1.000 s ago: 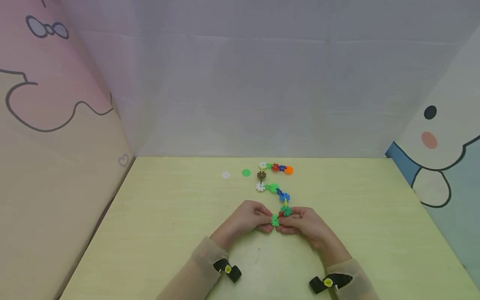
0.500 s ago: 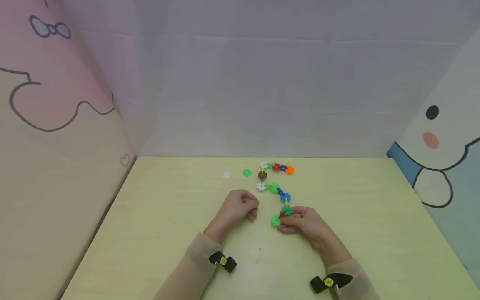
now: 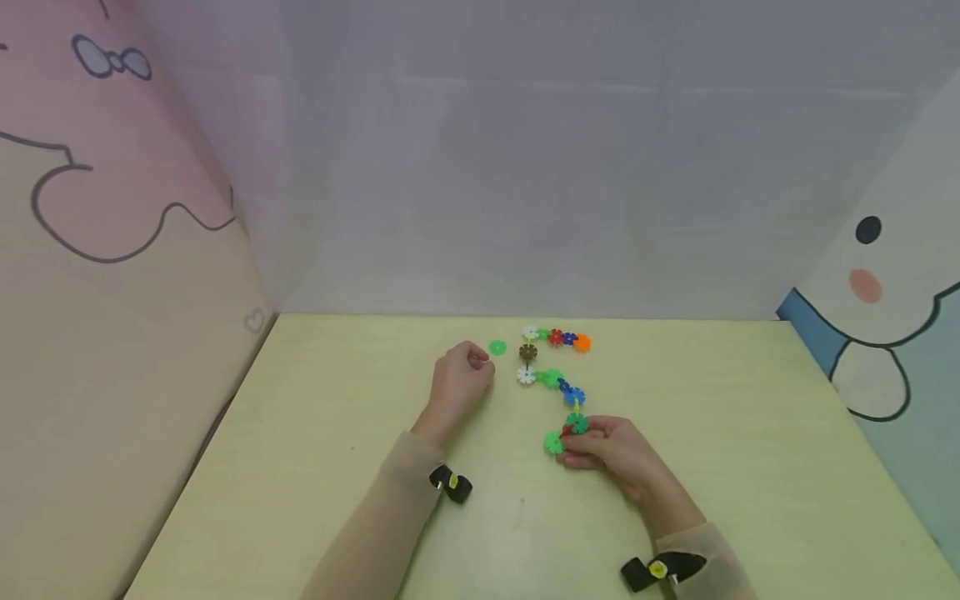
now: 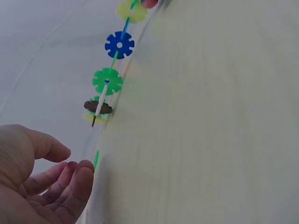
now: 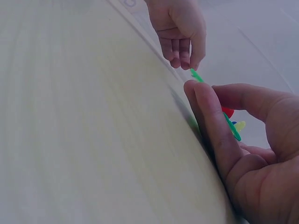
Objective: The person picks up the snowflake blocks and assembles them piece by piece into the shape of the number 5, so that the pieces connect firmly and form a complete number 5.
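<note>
A chain of coloured, notched plastic snowflake discs (image 3: 527, 352) winds across the table in the head view, some standing edge-on between flat ones. At its near end, my right hand (image 3: 611, 450) pinches the chain by a red disc (image 3: 567, 431), between a dark green disc (image 3: 577, 423) and a light green disc (image 3: 553, 442). My left hand (image 3: 459, 383) reaches to the chain's left, fingers loosely bent. In the left wrist view, its thumb and fingertips are apart with nothing visible between them. A loose green disc (image 3: 497, 347) lies just beyond its fingertips. The loose white disc is hidden around this hand in the head view.
The pale wooden table (image 3: 300, 500) ends at a white back wall (image 3: 465, 200). Printed side panels stand left (image 3: 135, 350) and right (image 3: 885, 367). The chain's far row ends in an orange disc (image 3: 582, 342).
My left hand has let go of the light green end disc and moved left and away, covering the loose white disc's place. My right hand keeps its pinch on the chain.
</note>
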Demonstrator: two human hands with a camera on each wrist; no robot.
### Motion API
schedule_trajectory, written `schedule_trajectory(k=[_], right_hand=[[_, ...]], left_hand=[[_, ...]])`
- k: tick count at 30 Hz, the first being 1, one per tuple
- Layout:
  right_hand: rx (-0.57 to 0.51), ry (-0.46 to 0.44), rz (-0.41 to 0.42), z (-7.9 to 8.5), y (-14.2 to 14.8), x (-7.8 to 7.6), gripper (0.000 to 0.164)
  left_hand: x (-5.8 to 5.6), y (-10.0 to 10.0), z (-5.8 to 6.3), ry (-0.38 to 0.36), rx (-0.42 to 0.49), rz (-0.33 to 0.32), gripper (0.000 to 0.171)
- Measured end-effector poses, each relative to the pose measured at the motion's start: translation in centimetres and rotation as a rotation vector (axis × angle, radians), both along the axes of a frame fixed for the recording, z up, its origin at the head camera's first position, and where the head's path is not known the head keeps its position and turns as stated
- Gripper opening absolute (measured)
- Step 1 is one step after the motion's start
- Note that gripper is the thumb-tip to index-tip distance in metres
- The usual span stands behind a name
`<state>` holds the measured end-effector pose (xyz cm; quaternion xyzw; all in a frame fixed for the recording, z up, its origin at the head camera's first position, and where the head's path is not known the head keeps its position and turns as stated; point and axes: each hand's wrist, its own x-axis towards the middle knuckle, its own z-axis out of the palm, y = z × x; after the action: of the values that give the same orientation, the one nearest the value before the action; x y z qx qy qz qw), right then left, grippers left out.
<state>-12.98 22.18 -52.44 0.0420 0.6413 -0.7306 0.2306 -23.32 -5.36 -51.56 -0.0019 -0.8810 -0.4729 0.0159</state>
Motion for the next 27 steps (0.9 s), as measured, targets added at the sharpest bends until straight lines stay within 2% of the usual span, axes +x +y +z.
schedule_trajectory(k=[5, 10, 15, 22, 27], right_hand=[[-0.013, -0.007, -0.008, 0.2, 0.0, -0.1, 0.033], [-0.011, -0.011, -0.013, 0.2, 0.1, -0.1, 0.031], [-0.013, -0.007, -0.007, 0.1, 0.1, -0.1, 0.031], [-0.005, 0.011, 0.005, 0.3, 0.1, 0.0, 0.033], [0.001, 0.001, 0.009, 0.3, 0.2, 0.0, 0.035]], left_hand=[[-2.6, 0.4, 0.6, 0.007, -0.121, -0.040, 0.025], [-4.0, 0.6, 0.9, -0.056, -0.184, -0.120, 0.044], [-4.4, 0.9, 0.7, -0.078, -0.194, -0.147, 0.052], [-4.3, 1.2, 0.4, -0.021, -0.227, -0.143, 0.036], [-4.2, 1.2, 0.4, -0.011, -0.222, -0.132, 0.029]])
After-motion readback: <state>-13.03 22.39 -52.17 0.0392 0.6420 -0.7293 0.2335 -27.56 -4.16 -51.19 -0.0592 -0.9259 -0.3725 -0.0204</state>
